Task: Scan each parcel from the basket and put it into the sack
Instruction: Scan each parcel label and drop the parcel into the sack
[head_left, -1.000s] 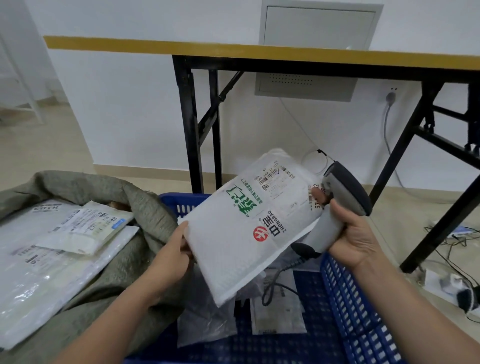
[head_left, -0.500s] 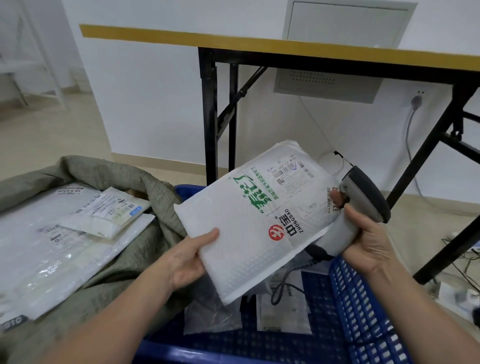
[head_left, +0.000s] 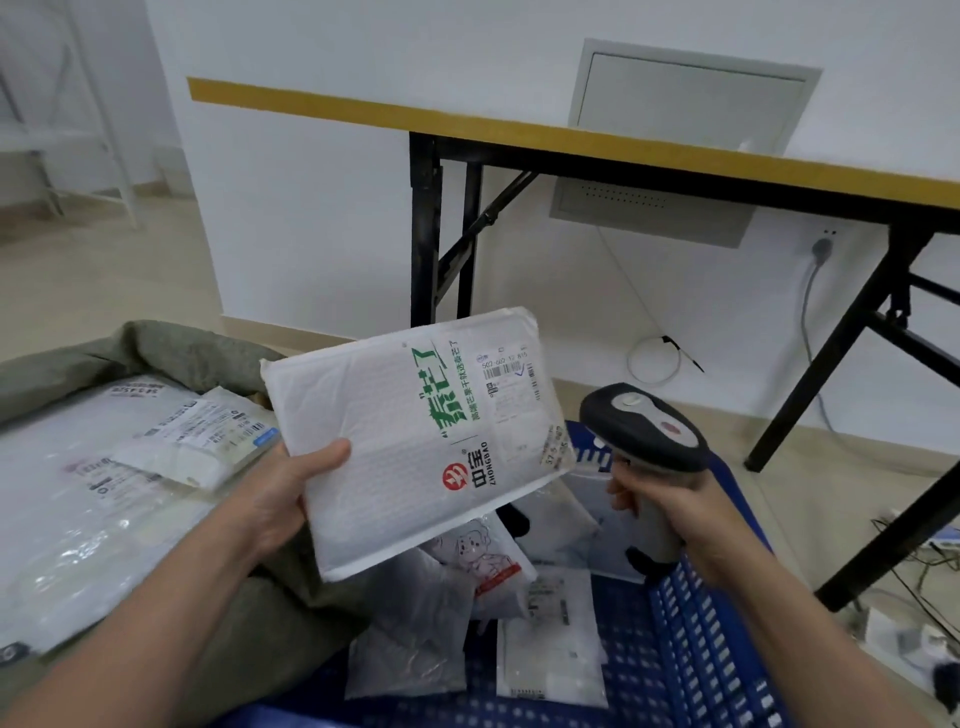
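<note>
The left hand (head_left: 280, 499) grips a white padded parcel (head_left: 410, 441) by its lower left edge, with the thumb lying across the printed face and the fingers hidden underneath. The parcel is tilted, its label end raised up and to the right of that hand. The right hand (head_left: 670, 514) is curled round the pale handle of a scanner (head_left: 644, 431), whose dark head sits just beside the parcel's right corner; whether the two touch cannot be told. Below both hands lies the blue basket (head_left: 696, 639), with loose parcels (head_left: 550, 654) flat on its floor under the held one. To the left of the left hand the grey-green sack (head_left: 171, 343) lies open, with large clear-wrapped packets (head_left: 78, 519) inside and a small labelled packet (head_left: 202, 441) resting on top of them near the thumb.
</note>
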